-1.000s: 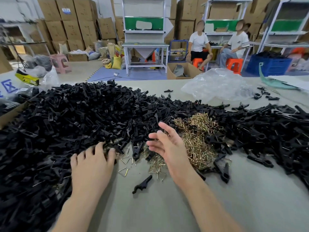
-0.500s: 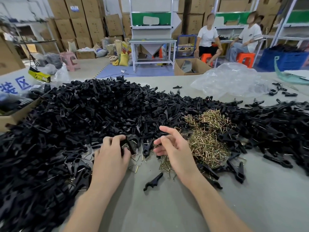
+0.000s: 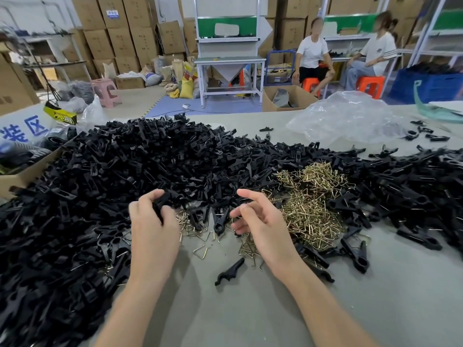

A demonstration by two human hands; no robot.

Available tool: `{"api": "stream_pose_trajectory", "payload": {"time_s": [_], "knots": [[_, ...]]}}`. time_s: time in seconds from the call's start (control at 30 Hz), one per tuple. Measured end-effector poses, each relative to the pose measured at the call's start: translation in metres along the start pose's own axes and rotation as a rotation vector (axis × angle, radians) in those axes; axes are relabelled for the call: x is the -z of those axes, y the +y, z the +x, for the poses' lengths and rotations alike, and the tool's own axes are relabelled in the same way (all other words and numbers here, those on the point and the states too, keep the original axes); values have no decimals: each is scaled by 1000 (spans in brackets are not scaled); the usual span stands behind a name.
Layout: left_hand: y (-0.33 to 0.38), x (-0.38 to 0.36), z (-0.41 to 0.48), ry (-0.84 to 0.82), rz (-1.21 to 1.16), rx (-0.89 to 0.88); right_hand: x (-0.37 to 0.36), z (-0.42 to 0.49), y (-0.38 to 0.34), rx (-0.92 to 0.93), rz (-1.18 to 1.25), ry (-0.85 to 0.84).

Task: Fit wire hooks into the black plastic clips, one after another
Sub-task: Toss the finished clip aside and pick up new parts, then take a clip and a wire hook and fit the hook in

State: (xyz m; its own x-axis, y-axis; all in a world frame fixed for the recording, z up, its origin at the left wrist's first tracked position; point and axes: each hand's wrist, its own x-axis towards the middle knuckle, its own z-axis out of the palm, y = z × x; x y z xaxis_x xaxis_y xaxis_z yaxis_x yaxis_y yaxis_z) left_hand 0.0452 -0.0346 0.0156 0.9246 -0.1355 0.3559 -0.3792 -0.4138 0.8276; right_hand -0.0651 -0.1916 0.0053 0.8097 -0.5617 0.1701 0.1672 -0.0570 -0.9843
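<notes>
Two seated people [image 3: 313,53]; clear plastic bag [image 3: 350,118] beyond clip heap [image 3: 125,171]

Bare worktop [image 3: 250,319] open nearside of left grip [image 3: 152,229] and right grip [image 3: 263,221], lone clip [image 3: 229,271] between. Clip heap [image 3: 100,184] banks ahead and outboard of left; hook pile [image 3: 310,209] outboard of right.

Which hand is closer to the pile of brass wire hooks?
Right. The right hand is at the left edge of the wire hook pile, fingers loosely curled. The left hand is farther left, gripping a black clip beside the clip heap.
</notes>
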Motion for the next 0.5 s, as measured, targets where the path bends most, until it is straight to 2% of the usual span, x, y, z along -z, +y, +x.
{"api": "stream_pose_trajectory", "payload": {"time_s": [0.1,0.2,0.23,0.3,0.37,0.43,0.5], "knots": [[3,5,1,66,5,47,0,0,1,4,-14,-5],[5,8,1,186,139,-101,0,0,2,4,-21,-7],[7,6,-1,174,137,-176,-1,0,2,3,-21,-8],[12,-1,-10,41,134,-296,-1,1,2,3,-22,-11],[9,-13,-17,-112,274,-344,-1,1,2,8,-24,-11],[3,-21,-23,-205,498,-302,0,0,2,9,-21,-11],[0,-21,-22,-286,597,-240,0,1,1,11,-26,-9]]}}
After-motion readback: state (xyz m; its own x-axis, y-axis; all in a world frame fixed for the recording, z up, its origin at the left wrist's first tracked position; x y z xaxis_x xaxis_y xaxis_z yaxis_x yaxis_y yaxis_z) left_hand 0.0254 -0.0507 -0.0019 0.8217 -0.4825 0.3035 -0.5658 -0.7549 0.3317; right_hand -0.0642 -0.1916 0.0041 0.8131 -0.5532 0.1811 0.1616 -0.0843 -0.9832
